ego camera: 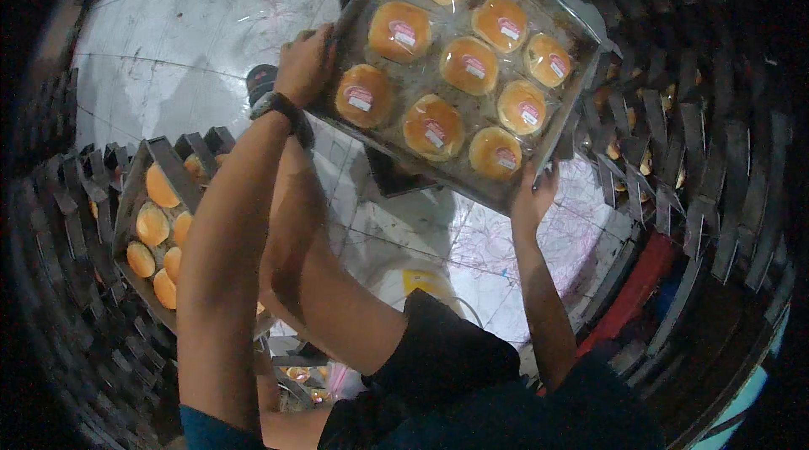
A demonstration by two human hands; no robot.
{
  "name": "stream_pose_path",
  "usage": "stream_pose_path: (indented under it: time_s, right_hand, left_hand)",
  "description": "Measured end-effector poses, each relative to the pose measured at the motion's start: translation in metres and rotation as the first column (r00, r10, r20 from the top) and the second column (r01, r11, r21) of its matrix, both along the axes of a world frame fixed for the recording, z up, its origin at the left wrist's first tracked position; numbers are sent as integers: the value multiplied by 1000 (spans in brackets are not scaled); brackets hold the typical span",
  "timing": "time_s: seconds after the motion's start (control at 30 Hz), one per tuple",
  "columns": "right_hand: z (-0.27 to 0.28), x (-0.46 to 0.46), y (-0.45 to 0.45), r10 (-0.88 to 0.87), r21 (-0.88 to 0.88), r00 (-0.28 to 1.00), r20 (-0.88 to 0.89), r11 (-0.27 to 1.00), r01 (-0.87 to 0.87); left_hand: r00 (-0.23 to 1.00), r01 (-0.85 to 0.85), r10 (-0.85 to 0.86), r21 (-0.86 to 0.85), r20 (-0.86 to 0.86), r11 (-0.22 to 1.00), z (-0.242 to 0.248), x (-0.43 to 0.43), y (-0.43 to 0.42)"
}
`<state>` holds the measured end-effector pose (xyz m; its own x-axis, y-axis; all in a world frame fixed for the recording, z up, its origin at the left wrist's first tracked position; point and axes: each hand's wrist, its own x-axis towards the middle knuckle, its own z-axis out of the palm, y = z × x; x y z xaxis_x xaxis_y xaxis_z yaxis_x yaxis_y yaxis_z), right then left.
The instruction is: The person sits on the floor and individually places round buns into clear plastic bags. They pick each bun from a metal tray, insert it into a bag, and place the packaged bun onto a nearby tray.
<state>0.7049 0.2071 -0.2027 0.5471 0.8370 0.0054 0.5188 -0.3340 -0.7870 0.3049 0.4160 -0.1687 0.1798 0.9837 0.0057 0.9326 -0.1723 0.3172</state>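
A rectangular metal baking tray [414, 74] is held up in front of me, tilted in the view. On it lie several round golden buns [469, 66], each in clear plastic wrapping with a pink and white label. My left hand [306, 64] grips the tray's left side, and a dark watch [278, 105] is on that wrist. At the tray's lower right corner, my right hand [534, 194] holds the rim. The fingers of both hands are partly hidden by the tray.
A tray [148, 159] of unwrapped buns [153, 224] stands on the left, partly behind my left arm. Stacked metal trays [663, 127] rise on the right, others [76, 222] on the left. Below are white floor tiles [208, 26] and a yellow-and-white container [417, 279].
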Motion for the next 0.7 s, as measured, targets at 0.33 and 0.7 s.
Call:
stream_pose_path:
  time_s: [0.33,0.7]
  right_hand:
    - [164,-102,-13,539,275,829,-149,828,-489]
    - [182,-287,-212,711,-49,-703,16,-701,-711]
  left_hand:
    - [720,-382,201,139,664,914,172,-10,-177]
    - [483,-582,725,-439,491,685,107,4,-587]
